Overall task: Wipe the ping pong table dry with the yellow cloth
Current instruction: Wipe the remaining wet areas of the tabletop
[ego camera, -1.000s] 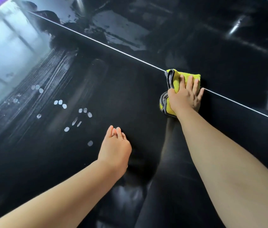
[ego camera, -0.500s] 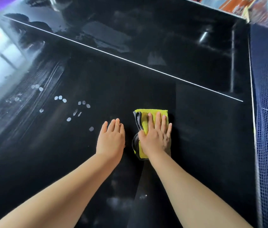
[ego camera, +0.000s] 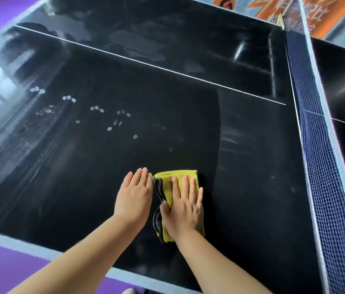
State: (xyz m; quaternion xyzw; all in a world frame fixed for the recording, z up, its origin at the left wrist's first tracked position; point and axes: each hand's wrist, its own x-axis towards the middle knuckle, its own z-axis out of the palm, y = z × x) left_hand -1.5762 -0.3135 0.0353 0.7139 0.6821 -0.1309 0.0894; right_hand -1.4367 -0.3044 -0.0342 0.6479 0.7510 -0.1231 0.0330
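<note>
The black ping pong table [ego camera: 241, 166] fills the view, with a thin white centre line across it. A folded yellow cloth with a grey edge [ego camera: 167, 177] lies flat on the table near its front edge. My right hand [ego camera: 185, 211] presses flat on the cloth, fingers spread and extended. My left hand [ego camera: 134, 197] rests flat on the bare table just left of the cloth, fingers together, holding nothing. Wet streaks and several small round droplets [ego camera: 95, 108] show on the left half. A duller wiped band runs right of the cloth.
The dark blue net [ego camera: 315, 145] with a pale top band crosses the right side. The table's pale front edge [ego camera: 40, 249] lies near my forearms, with purple floor [ego camera: 8, 270] below. Colourful orange wall graphics [ego camera: 273, 7] stand beyond the far edge.
My right hand has drawn the cloth from the white centre line back toward the near edge, beside my left hand. The view has pulled back, showing the net and front edge.
</note>
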